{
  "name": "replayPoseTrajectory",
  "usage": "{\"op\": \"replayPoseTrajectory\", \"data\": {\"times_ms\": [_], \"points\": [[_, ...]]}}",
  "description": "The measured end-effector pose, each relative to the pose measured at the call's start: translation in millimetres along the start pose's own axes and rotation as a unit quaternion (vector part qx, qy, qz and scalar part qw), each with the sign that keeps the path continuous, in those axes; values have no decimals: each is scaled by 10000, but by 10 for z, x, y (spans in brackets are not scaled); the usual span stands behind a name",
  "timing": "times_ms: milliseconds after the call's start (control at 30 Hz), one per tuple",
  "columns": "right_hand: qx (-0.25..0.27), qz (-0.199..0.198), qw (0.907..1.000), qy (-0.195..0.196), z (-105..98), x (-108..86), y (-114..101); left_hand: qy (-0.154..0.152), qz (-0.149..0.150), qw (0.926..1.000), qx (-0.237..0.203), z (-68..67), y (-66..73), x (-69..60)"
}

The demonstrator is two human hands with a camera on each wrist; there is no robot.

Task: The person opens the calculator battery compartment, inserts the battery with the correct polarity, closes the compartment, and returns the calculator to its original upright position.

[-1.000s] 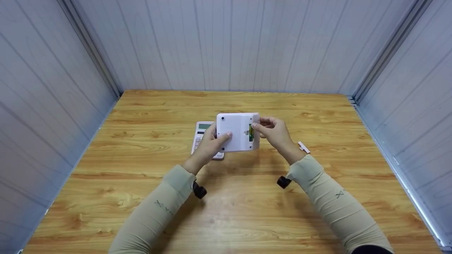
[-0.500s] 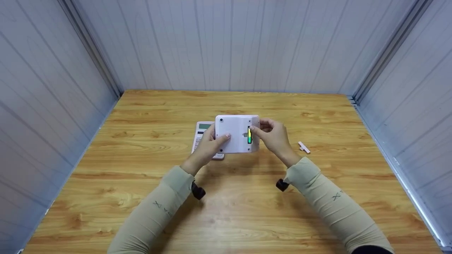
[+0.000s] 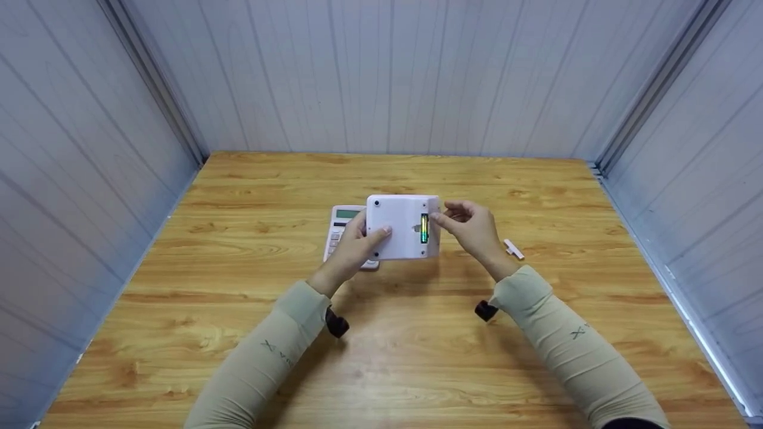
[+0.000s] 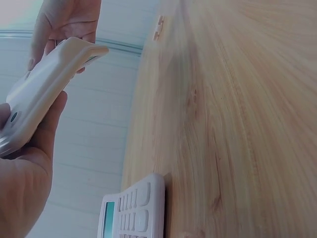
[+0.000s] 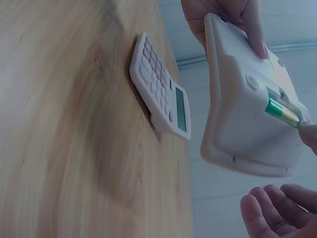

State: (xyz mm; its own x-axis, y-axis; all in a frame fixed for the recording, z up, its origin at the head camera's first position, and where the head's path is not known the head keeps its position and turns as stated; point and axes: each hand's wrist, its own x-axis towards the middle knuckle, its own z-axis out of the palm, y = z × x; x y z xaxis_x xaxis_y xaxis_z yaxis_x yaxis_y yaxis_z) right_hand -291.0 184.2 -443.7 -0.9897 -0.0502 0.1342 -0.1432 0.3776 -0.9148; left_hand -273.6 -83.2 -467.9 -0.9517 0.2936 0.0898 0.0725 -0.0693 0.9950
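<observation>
My left hand (image 3: 353, 243) grips a pale calculator (image 3: 396, 229) above the table, thumb on its back and fingers beneath. The calculator's back faces up, with its battery slot uncovered. Inside the slot lies a green and gold battery (image 5: 283, 113). At the slot's right edge is my right hand (image 3: 475, 231). In the right wrist view, its thumb (image 5: 309, 135) touches the battery's end, while the other fingers are loosely curled, apart from the calculator. A small white battery cover (image 3: 513, 249) lies on the table beside the right wrist.
A second calculator (image 3: 334, 239) lies face up on the wooden table (image 3: 238, 333), partly hidden under the left hand and the held calculator. Pale panelled walls (image 3: 381, 77) enclose the table at the back and both sides.
The right thumb has drawn back from over the slot to its right edge, so more of the battery shows. The held calculator has shifted only slightly; the left hand keeps its grip.
</observation>
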Motion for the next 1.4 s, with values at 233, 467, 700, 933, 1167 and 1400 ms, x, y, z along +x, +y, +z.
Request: {"op": "replayPoseTrajectory", "data": {"times_ms": [233, 467, 700, 933, 1167, 1400], "points": [[-365, 48, 9991, 196, -259, 35, 127, -13, 85, 9999, -71, -8, 12, -5], [-656, 150, 9972, 311, -481, 51, 298, 93, -70, 9999, 92, -15, 25, -19], [-889, 318, 9953, 235, -675, 33, 442, 126, -83, 9999, 68, -21, 37, -12], [-1261, 437, 9910, 47, -856, -5, 580, 121, -94, 9998, 84, -18, 40, -5], [-1497, 730, 9859, -153, -984, -21, 717, 125, 28, 9999, 72, -1, 24, 15], [-1626, 1072, 9803, -335, -1094, -49, 856, 75, 33, 10000, 4, 8, 20, 19]]}}
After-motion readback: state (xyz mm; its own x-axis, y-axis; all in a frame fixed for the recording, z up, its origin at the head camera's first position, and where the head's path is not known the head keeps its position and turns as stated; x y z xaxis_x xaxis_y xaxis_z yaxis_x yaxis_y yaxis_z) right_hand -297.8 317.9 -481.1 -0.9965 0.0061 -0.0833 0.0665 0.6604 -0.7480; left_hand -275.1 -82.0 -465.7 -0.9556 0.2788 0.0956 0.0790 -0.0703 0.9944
